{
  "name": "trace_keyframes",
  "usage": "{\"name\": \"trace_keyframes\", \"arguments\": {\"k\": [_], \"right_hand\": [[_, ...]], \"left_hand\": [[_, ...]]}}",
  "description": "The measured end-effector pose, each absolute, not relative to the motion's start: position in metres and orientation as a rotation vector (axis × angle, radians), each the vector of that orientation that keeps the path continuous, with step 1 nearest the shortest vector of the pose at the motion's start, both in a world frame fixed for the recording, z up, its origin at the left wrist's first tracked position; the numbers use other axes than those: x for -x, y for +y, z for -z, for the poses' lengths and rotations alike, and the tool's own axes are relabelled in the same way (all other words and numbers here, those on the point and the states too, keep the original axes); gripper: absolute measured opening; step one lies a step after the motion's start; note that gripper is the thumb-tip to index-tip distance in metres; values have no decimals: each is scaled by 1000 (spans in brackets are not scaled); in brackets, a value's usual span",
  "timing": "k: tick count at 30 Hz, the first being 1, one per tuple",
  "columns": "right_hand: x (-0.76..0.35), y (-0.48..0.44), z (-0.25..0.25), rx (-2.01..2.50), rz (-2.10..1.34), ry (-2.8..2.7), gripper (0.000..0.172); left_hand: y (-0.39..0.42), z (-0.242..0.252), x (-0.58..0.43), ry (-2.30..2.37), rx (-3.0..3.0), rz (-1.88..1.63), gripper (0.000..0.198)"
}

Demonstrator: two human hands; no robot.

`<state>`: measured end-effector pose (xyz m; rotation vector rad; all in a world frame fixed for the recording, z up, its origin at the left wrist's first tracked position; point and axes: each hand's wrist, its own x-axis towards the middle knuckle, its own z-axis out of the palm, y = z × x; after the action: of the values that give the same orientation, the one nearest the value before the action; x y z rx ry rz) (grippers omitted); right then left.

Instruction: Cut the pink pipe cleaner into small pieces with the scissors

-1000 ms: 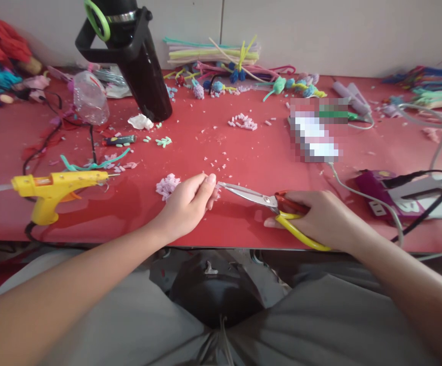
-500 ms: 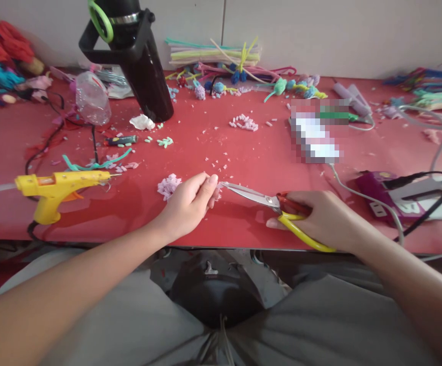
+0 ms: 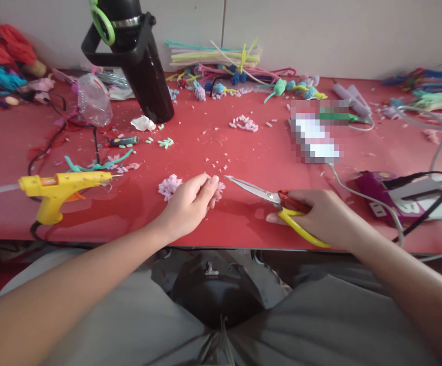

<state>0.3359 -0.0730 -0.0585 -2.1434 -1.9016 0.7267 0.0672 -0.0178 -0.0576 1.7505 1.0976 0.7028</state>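
My left hand (image 3: 188, 204) rests on the red table (image 3: 244, 213) with its fingers pinched together on a small lilac fuzzy piece that barely shows at the fingertips. A little heap of lilac cuttings (image 3: 168, 185) lies just left of that hand. My right hand (image 3: 325, 216) grips scissors (image 3: 278, 203) with red and yellow handles. Their blades are nearly closed and point left toward my left fingertips, a short gap away.
A yellow glue gun (image 3: 59, 188) lies at the near left with its black cord. A black bottle (image 3: 137, 56) leans at the back, beside a clear plastic bottle (image 3: 93, 99). Pipe cleaners (image 3: 213, 53) line the wall. A phone (image 3: 314, 132) and cables lie at right.
The scissors' tip has drawn slightly away from my left fingertips and rightward. My left hand stays pinched in place.
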Motion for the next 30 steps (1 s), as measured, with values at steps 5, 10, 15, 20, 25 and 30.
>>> {"name": "trace_keyframes", "arguments": {"k": [5,10,15,20,25,30], "right_hand": [[-335,-73,58,2146,-715,-1935,63],[-332,-73,54,2079,-686,-1975,65],[-331,-73,53,2073,-672,-1983,66],[-331,-72,55,2096,-682,-1994,65],[-329,-71,53,2137,-652,-2017,61],[-323,-71,48,2197,-632,-2017,57]], "left_hand": [[-17,36,-53,1112,-1920,-647,39],[2,10,-4,1312,-2499,-676,28],[18,10,20,1322,-2650,-434,28],[21,12,20,1490,-2577,-379,32],[43,11,7,1460,-2584,-474,28],[103,15,-48,1313,-2588,-480,24]]}}
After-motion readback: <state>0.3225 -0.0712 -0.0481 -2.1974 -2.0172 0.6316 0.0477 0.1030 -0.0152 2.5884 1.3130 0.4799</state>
